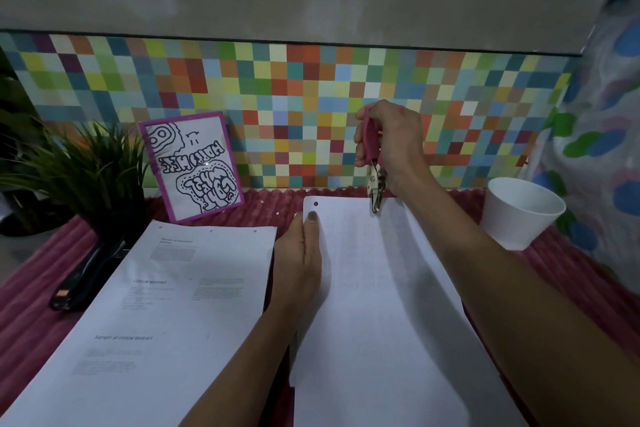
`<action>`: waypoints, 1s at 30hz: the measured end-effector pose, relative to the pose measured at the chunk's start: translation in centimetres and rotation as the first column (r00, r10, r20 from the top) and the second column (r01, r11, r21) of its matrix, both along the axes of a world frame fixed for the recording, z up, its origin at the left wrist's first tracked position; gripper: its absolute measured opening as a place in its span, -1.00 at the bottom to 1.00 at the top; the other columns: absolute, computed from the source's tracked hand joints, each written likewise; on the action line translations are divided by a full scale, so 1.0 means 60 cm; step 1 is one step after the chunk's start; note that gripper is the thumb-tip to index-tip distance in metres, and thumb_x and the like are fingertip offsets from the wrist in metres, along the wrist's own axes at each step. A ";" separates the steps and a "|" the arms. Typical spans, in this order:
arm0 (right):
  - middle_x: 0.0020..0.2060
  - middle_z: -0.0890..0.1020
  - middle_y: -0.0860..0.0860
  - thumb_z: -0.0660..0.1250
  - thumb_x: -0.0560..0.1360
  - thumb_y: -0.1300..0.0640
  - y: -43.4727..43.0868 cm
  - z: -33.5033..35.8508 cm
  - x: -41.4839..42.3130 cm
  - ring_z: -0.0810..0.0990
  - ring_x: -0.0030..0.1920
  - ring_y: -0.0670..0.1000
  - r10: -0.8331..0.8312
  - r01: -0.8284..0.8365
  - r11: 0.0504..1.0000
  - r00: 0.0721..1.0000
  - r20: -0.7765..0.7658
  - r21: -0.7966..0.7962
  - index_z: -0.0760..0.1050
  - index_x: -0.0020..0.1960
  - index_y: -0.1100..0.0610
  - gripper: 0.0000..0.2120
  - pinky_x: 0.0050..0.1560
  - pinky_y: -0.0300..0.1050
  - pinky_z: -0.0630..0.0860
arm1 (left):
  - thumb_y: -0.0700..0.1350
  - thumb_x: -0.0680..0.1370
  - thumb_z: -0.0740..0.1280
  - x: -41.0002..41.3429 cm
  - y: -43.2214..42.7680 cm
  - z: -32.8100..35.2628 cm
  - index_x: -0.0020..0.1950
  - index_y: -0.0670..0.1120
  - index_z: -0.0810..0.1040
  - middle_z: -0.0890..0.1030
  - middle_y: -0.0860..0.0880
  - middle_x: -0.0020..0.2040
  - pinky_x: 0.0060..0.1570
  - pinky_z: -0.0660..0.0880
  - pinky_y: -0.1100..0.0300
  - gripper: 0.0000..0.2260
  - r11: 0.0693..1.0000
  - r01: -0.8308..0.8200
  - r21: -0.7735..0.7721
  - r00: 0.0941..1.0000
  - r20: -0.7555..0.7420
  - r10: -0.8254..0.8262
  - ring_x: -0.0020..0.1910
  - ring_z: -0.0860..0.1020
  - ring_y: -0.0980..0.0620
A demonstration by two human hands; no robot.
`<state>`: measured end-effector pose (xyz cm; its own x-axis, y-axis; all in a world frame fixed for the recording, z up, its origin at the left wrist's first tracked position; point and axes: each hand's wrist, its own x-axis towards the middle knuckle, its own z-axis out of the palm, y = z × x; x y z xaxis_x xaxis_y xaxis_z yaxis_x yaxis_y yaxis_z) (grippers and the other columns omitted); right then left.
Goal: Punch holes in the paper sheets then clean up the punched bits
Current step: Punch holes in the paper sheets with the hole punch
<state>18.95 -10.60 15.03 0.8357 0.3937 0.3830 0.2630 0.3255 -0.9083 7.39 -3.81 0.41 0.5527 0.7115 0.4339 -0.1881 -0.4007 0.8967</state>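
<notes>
A white paper sheet (374, 305) lies lifted in front of me, with one round hole near its top left corner. My left hand (301, 263) grips its left edge, thumb on top. My right hand (391, 142) is closed around a pink-handled hole punch (372, 163) held upright, and the punch's metal jaws sit over the sheet's top edge near the middle. A stack of printed sheets (166, 305) lies to the left with small holes along its top edge. A few white punched bits (262, 202) dot the red mat beyond the papers.
A white paper cup (519, 215) stands at the right. A black stapler (86, 274) lies at the left beside a potted green plant (83, 170). A purple-framed drawing (192, 166) leans on the multicoloured tiled wall. The ribbed red mat (34, 305) covers the table.
</notes>
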 end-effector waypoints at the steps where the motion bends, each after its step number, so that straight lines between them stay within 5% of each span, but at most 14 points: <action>1: -0.48 0.52 0.13 0.21 0.42 0.22 0.002 -0.001 0.001 0.42 -0.57 0.09 -0.014 0.014 1.000 1.000 0.000 0.022 0.53 -0.21 0.26 -0.84 -0.52 -0.14 0.45 | -0.07 0.65 0.15 0.000 0.000 0.001 -0.17 0.06 0.46 0.50 0.10 -0.34 -0.33 0.41 0.33 -0.79 1.000 -0.006 -0.002 1.000 -0.002 0.006 -0.35 0.53 0.18; 8: -0.51 0.48 0.15 0.16 0.41 0.23 0.000 -0.009 0.003 0.37 -0.58 0.08 -0.039 0.037 0.995 0.999 0.022 0.088 0.48 -0.35 0.20 -0.80 -0.57 -0.18 0.35 | -0.05 0.65 0.14 -0.002 -0.001 0.001 -0.02 -0.06 0.54 0.58 0.03 -0.25 -0.21 0.52 0.27 -0.79 0.999 0.034 -0.020 0.999 0.001 -0.034 -0.23 0.59 0.13; 19: -0.51 0.42 0.14 0.15 0.46 0.28 0.006 -0.019 0.007 0.31 -0.59 0.06 -0.135 0.133 0.988 0.991 0.014 0.075 0.39 -0.38 0.20 -0.76 -0.53 -0.16 0.29 | -0.05 0.64 0.17 -0.007 -0.006 0.009 -0.14 -0.15 0.50 0.45 0.14 -0.37 -0.34 0.37 0.42 -0.75 0.998 0.035 -0.056 0.999 -0.015 -0.036 -0.39 0.48 0.20; 21: -0.49 0.42 0.15 0.16 0.46 0.28 0.004 -0.025 0.010 0.32 -0.60 0.05 -0.136 0.135 0.990 0.991 0.018 0.048 0.39 -0.34 0.22 -0.79 -0.54 -0.16 0.29 | 0.00 0.64 0.18 -0.014 -0.005 0.027 0.04 -0.18 0.50 0.54 0.05 -0.23 -0.22 0.44 0.28 -0.74 0.999 0.045 0.019 0.998 -0.050 -0.044 -0.28 0.51 0.19; 23: -0.47 0.43 0.18 0.16 0.45 0.29 0.003 -0.031 0.010 0.31 -0.61 0.05 -0.127 0.127 0.992 0.992 0.024 0.021 0.41 -0.31 0.27 -0.82 -0.54 -0.16 0.28 | 0.07 0.60 0.22 -0.019 -0.004 0.057 0.26 -0.05 0.42 0.57 0.06 0.11 0.08 0.48 0.24 -0.70 0.985 0.035 0.169 0.998 -0.056 -0.026 0.05 0.52 0.21; 26: -0.45 0.42 0.23 0.16 0.43 0.25 0.003 -0.037 0.006 0.29 -0.59 0.07 -0.113 0.113 0.994 0.992 0.050 -0.002 0.39 -0.30 0.40 -0.78 -0.56 -0.16 0.28 | 0.07 0.58 0.25 -0.008 -0.002 0.110 0.41 0.03 0.31 0.45 0.08 0.35 0.47 0.10 -0.11 -0.58 0.780 0.085 0.620 0.939 -0.313 0.146 0.35 0.38 0.09; 28: -0.45 0.43 0.24 0.16 0.42 0.25 0.004 -0.039 0.001 0.30 -0.57 0.07 -0.100 0.101 0.995 0.993 0.069 -0.003 0.37 -0.29 0.44 -0.76 -0.56 -0.17 0.28 | 0.06 0.57 0.23 0.002 -0.010 0.133 0.31 0.08 0.44 0.56 0.09 0.23 0.46 -0.12 -0.31 -0.68 0.621 0.239 0.746 0.841 -0.479 0.252 0.29 0.47 0.05; 30: -0.46 0.43 0.23 0.15 0.44 0.30 0.004 -0.038 -0.005 0.31 -0.56 0.07 -0.091 0.092 0.996 0.992 0.085 -0.004 0.38 -0.29 0.44 -0.78 -0.55 -0.17 0.29 | 0.05 0.56 0.23 0.009 -0.016 0.136 0.17 0.11 0.53 0.63 0.11 0.08 0.44 -0.11 -0.36 -0.78 0.549 0.305 0.778 0.804 -0.520 0.289 0.17 0.56 0.04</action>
